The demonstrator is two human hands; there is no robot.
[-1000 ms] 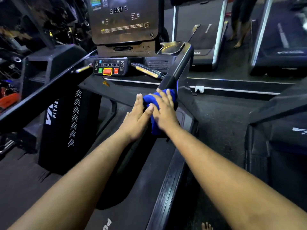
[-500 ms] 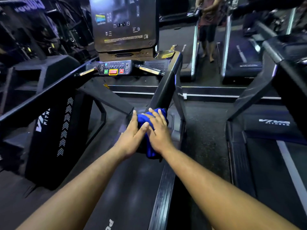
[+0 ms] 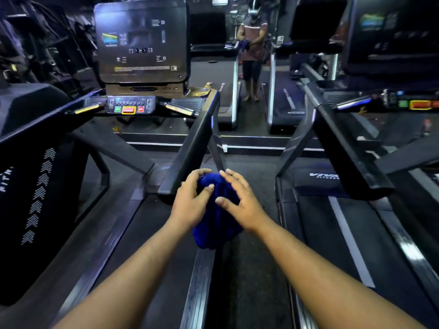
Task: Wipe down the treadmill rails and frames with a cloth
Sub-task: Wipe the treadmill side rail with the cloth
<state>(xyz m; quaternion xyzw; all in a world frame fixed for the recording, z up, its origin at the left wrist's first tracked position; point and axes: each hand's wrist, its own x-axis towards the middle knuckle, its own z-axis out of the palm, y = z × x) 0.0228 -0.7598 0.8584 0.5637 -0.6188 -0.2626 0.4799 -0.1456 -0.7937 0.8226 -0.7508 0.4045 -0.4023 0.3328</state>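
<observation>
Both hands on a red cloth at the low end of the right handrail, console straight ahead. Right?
Wrong on colour only. The head view shows the cloth is blue, not red. The rest stands: left hand and right hand both hold it at the low end of the right handrail, with the console straight ahead.

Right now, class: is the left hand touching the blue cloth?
Touching. The head view shows the left hand with fingers curled over the top of the blue cloth, thumb pressed on its front.
</observation>
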